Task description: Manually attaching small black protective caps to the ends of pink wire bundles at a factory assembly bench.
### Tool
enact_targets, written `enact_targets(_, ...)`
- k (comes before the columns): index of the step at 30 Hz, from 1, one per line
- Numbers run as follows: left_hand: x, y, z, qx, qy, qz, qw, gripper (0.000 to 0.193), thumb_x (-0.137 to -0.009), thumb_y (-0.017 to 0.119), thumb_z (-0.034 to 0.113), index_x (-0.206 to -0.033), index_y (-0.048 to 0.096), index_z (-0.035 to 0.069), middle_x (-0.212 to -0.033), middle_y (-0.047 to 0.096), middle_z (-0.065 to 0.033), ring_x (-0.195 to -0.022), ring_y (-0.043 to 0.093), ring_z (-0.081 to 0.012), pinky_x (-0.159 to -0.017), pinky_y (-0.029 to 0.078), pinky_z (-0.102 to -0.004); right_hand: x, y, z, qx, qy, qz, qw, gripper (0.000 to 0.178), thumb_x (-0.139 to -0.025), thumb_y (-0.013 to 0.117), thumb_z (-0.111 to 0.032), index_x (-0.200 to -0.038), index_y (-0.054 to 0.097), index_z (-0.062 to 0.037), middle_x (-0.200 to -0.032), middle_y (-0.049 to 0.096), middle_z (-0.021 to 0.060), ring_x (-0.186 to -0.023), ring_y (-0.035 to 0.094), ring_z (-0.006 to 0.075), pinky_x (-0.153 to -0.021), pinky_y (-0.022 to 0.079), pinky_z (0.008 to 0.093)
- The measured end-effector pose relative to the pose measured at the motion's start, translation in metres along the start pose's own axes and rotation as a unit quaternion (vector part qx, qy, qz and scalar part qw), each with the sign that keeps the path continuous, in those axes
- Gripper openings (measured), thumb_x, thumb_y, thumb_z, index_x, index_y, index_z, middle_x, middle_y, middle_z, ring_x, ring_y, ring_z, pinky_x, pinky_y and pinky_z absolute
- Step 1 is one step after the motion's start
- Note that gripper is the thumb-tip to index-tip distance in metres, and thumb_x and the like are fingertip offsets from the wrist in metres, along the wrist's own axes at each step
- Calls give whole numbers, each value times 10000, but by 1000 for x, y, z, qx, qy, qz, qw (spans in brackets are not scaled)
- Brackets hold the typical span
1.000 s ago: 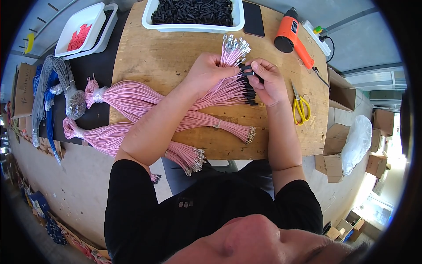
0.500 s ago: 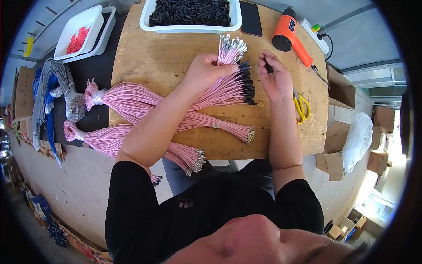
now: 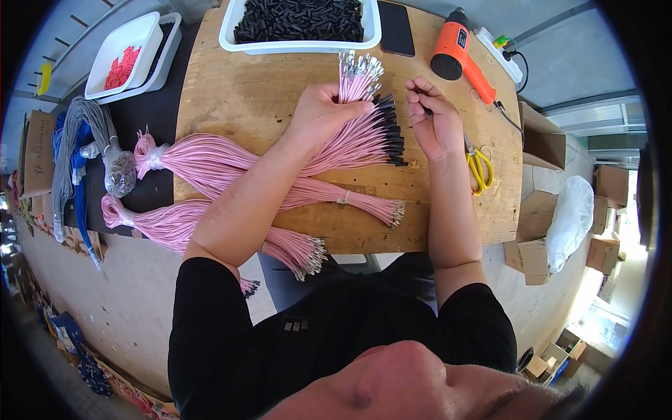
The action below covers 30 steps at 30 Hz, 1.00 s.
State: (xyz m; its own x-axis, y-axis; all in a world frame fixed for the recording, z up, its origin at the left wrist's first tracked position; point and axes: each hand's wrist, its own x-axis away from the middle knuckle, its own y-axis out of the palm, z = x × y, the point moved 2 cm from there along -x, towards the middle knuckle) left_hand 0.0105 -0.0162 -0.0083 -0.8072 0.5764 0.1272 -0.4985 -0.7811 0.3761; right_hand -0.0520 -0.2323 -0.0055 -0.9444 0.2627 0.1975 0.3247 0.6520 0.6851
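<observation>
My left hand (image 3: 320,115) is closed round a bundle of pink wires (image 3: 350,150), the thumb lying across them. Bare silver terminals (image 3: 360,70) fan out above the thumb. Below it, a row of other wire ends wears black sleeves (image 3: 392,133). Just right of those ends, my right hand (image 3: 435,122) is raised with curled fingers round a small black sleeve (image 3: 428,110), mostly hidden by the fingers. It is apart from the wires. Two more pink wire bundles, one tied near its terminals (image 3: 343,198) and one lower (image 3: 297,252), lie under and beside my left forearm.
A white tray of black sleeves (image 3: 301,47) stands at the far edge beside a dark phone (image 3: 397,29). An orange heat gun (image 3: 451,49), a power strip (image 3: 500,52) and yellow-handled scissors (image 3: 480,171) lie right. Further left are a tray of red pieces (image 3: 105,73) and grey wires (image 3: 91,119).
The view has shifted slightly. My right fingers have closed further over the black sleeve, so less of it shows. My left hand keeps its hold on the pink wires.
</observation>
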Motion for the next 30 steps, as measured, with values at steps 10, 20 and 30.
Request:
enact_targets(10,-1,0,1,35,-14,8,999,192,-847,756,31,-1021,701,-27,-921,716,-80,-778,660,-108,-692,537,-251,7,14,-1,81,-24,0,996,233,-991,461,-1,-1223,462,8,-1026,671,204,-634,514,143,-531,387,206)
enact_targets(20,-1,1,1,1,-5,6,1000,180,-851,744,26,-1017,699,-23,-911,710,-70,-777,656,-102,-687,531,-242,15,17,-4,129,-27,-41,991,180,-941,598,-36,-1079,681,45,-852,645,65,-595,458,68,-473,294,182)
enact_targets(30,-2,-1,-3,60,-48,-15,997,179,-852,748,42,-1009,694,-24,-917,707,-82,-782,670,-123,-697,544,-252,18,22,1,187,-68,-58,978,186,-858,672,62,-1037,700,20,-821,641,3,-614,446,25,-508,295,170)
